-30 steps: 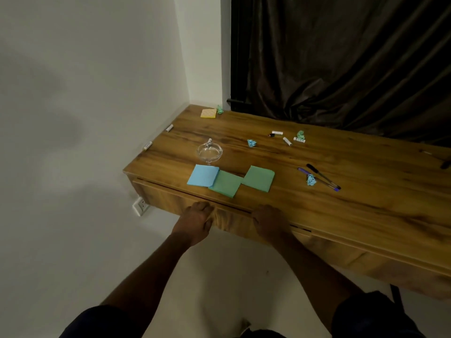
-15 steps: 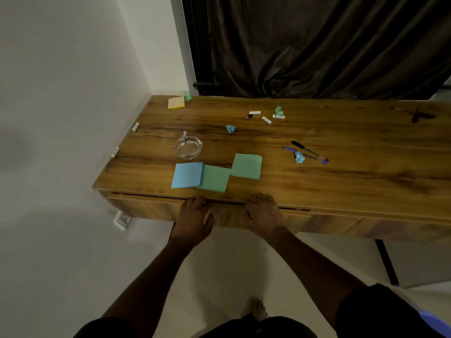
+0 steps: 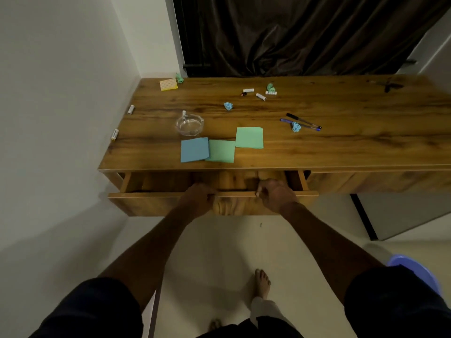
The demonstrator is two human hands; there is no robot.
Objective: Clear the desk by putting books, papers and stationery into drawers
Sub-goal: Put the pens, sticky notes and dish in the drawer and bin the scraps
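Wall [image 3: 61, 118] abuts the surface's [image 3: 353, 152] left edge. Drawer [image 3: 151, 203] under the front-left edge, partly open, long axis parallel to that edge, open floor [image 3: 219, 250] before it. Left hand [image 3: 197, 198] and right hand [image 3: 275, 195], set apart, each grip the drawer front's top rim. Near the front edge: blue paper [image 3: 194, 150], green paper [image 3: 220, 151], second green paper [image 3: 249, 137]. Pens [image 3: 302, 121] slant rightward.

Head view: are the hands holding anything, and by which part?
Left hand and right hand both grip the drawer by the top edge of its front panel, either side of the middle. Nothing else held.
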